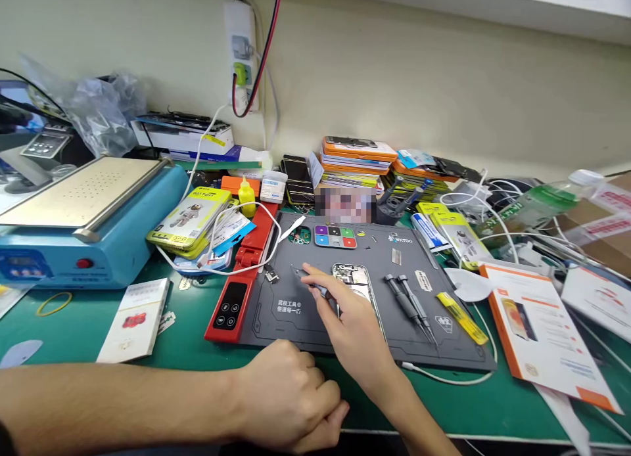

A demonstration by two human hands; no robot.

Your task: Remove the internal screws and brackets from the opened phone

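My left hand [290, 397] is a closed fist at the bench's front edge, just below the grey work mat [315, 324]. Nothing shows in its curled fingers. Over the mat, my right hand [352, 318] pinches tweezers [320, 289] whose tips point to the upper left, near a small metal part [271, 273]. Partly behind that hand lies an opened phone [357, 277] with its inside showing. Two screwdrivers [408, 303] rest on the mat to its right. A small coloured tray [335, 236] is at the mat's top, beside a green circuit board [298, 234].
A blue heating machine [118, 246] stands at the left, with a white box [135, 321] before it. Yellow packets [190, 219], a yellow bottle [246, 198] and a white jar [273, 186] line the back. An orange-and-white box [547, 331] and looping white cables [493, 354] lie at the right.
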